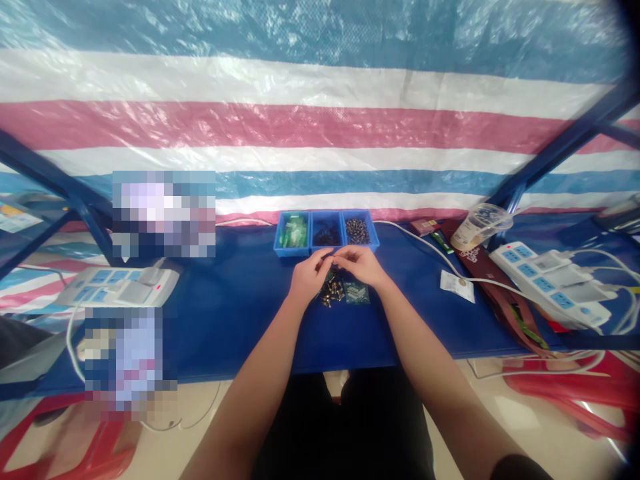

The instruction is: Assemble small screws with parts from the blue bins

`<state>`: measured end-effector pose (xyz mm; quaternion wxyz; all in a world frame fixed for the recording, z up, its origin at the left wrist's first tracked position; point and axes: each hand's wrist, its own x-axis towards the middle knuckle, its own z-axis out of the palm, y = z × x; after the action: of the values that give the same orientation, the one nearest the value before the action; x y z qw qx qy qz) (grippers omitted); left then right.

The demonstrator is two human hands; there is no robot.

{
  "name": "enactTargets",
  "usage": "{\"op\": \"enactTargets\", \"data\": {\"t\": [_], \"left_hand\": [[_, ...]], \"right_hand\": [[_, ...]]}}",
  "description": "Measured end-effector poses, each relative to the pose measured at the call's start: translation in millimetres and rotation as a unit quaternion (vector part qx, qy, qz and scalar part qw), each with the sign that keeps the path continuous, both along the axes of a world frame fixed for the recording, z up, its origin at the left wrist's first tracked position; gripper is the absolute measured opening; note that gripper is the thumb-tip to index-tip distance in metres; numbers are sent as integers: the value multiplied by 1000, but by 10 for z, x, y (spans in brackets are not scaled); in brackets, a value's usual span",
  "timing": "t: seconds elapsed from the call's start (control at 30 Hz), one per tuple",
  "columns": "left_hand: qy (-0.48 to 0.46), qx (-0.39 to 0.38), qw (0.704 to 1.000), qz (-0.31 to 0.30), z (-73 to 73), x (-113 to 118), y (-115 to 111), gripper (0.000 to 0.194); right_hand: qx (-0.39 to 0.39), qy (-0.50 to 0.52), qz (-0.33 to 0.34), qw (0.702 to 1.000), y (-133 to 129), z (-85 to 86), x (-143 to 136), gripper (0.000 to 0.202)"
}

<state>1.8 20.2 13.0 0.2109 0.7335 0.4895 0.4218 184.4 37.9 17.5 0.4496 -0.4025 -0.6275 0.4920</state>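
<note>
My left hand (311, 272) and my right hand (361, 264) meet above the blue table, just in front of a three-part blue bin (294, 252). Fingertips of both hands are pinched together; whatever lies between them is too small to make out. Beneath them is a loose pile of small brass-coloured metal parts (331, 293). A small clear bag (357, 293) with pale pieces lies beside the pile, under my right hand. The bin's left compartment holds green-and-white packets (295, 231), the middle one dark small parts (326, 235), the right one many small metal pieces (357, 231).
Power strips (550, 283) with cables lie at right and, as another power strip (120, 287), at left. A plastic cup (477, 227), a brown bag (493, 287) and a white packet (457, 286) sit on the right. Red stools (580, 387) stand below; striped sheeting (320, 127) hangs behind.
</note>
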Motion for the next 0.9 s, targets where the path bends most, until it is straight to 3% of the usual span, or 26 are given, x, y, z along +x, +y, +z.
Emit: {"op": "enactTargets", "data": {"t": [0.27,0.6,0.9], "left_hand": [[6,-1,1000,-7,-25,13,-7,32],[26,-2,1000,-11,-15,-5,-1,27],[21,11,1000,20,-15,-9,5,31]], "right_hand": [[-71,62,4,996,23,-5,-33,36],[-57,26,-5,998,-29,104,-25,33],[-37,13,-29,999,-7,101,10,38]]}}
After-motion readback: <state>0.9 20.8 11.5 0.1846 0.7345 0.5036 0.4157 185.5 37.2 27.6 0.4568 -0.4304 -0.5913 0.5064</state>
